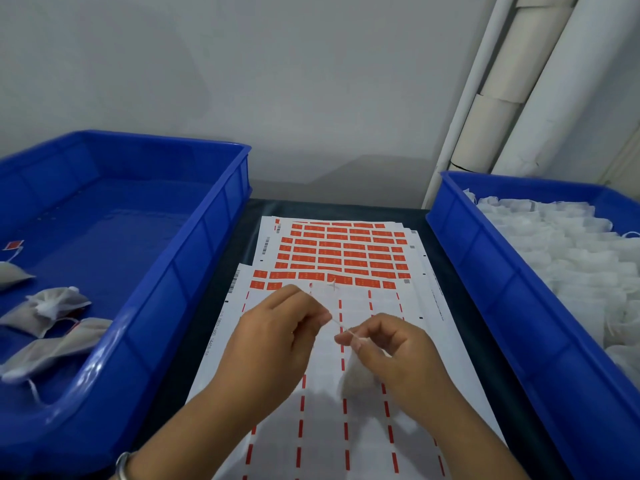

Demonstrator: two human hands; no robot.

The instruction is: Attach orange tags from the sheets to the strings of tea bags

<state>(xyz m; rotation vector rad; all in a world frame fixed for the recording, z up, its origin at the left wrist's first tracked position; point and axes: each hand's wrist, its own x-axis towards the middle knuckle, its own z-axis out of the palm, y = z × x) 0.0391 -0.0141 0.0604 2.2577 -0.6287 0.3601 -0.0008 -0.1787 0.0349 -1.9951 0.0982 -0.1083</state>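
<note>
We are pinching the string (341, 328) taut between both hands, left hand (277, 337) and right hand (388, 355), low centre over the sheet (360, 306), readying it for a tag.

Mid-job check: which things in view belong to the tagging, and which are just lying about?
In the job:
- left hand and right hand, both pinching the string
- tea bag under the right hand
- tag sheets
- left bin, tagged bags
- right bin, untagged bags

Lying about:
- white pipes
- bracelet

Both hands (273, 337) pinch a string (341, 328) above the sheets (332, 403).
</note>
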